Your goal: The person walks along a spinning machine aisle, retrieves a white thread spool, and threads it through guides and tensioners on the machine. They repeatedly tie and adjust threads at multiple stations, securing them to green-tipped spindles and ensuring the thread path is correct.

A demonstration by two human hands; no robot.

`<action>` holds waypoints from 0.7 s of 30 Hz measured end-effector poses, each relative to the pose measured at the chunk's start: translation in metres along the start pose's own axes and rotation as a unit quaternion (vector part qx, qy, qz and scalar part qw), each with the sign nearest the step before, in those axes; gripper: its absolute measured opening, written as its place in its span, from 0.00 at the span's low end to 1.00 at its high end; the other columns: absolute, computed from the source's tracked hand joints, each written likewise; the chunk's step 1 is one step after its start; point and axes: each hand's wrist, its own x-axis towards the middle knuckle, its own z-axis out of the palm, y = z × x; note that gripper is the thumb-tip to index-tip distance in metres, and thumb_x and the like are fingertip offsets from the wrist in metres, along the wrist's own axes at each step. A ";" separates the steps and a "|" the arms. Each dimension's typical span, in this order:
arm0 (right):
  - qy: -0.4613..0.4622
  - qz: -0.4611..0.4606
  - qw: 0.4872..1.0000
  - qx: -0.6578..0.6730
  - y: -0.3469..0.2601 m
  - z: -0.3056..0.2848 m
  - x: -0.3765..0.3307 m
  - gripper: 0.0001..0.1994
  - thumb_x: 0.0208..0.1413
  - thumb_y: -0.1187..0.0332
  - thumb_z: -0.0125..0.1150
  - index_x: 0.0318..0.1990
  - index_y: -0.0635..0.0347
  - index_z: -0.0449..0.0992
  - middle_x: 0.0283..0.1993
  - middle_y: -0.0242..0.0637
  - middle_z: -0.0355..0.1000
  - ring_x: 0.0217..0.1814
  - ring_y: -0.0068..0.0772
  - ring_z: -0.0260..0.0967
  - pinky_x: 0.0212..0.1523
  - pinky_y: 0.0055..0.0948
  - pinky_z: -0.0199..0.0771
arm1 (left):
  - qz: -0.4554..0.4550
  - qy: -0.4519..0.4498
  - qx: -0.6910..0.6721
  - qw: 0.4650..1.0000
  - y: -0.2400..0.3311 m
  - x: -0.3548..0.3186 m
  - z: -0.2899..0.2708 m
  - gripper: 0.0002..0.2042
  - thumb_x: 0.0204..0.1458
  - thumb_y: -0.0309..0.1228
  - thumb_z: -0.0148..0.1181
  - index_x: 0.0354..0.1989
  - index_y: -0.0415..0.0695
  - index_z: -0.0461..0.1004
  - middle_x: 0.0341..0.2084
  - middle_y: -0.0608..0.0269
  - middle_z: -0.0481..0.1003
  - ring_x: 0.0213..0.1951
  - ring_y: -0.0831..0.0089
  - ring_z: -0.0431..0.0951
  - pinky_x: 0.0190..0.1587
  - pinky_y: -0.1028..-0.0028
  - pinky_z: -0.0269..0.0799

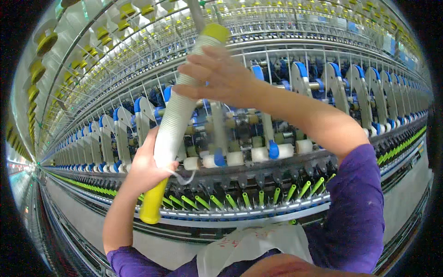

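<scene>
While the white bobbin [173, 124], tilted before the machine [302, 79], is clasped low by the left hand [144, 165], its upper part is overlapped by the blurred right hand [220, 79], fingers spread.

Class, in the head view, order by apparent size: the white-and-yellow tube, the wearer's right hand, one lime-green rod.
Largest to smallest:
1. White-and-yellow tube
2. Right hand, blurred
3. Lime-green rod

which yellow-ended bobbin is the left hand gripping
The large white bobbin slanting across the middle, its lower part in the left hand; the other yellow-ended bobbins hang overhead, away from the hands.
</scene>
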 end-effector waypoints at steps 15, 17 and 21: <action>-0.472 0.410 0.780 -0.024 0.040 -0.289 -0.104 0.25 0.51 0.56 0.56 0.56 0.53 0.65 0.46 0.45 0.70 0.50 0.49 0.65 0.50 0.43 0.66 | 0.354 -0.113 0.283 0.884 0.206 0.127 0.223 0.36 0.39 0.38 0.61 0.59 0.47 0.55 0.40 0.49 0.72 0.40 0.51 0.74 0.39 0.56 0.72; -0.520 0.396 0.757 -0.002 0.019 -0.307 -0.122 0.29 0.48 0.53 0.58 0.56 0.54 0.64 0.45 0.45 0.71 0.51 0.48 0.65 0.52 0.42 0.66 | 0.382 -0.106 0.284 0.873 0.220 0.135 0.249 0.32 0.41 0.38 0.60 0.57 0.44 0.58 0.39 0.48 0.72 0.41 0.52 0.74 0.39 0.57 0.72; -0.679 0.406 0.612 0.020 -0.018 -0.326 -0.159 0.40 0.46 0.52 0.61 0.64 0.54 0.49 0.63 0.50 0.53 0.66 0.48 0.50 0.61 0.41 0.57 | 0.413 -0.140 0.239 0.868 0.220 0.129 0.266 0.13 0.48 0.36 0.55 0.35 0.38 0.72 0.33 0.49 0.72 0.38 0.52 0.73 0.41 0.57 0.71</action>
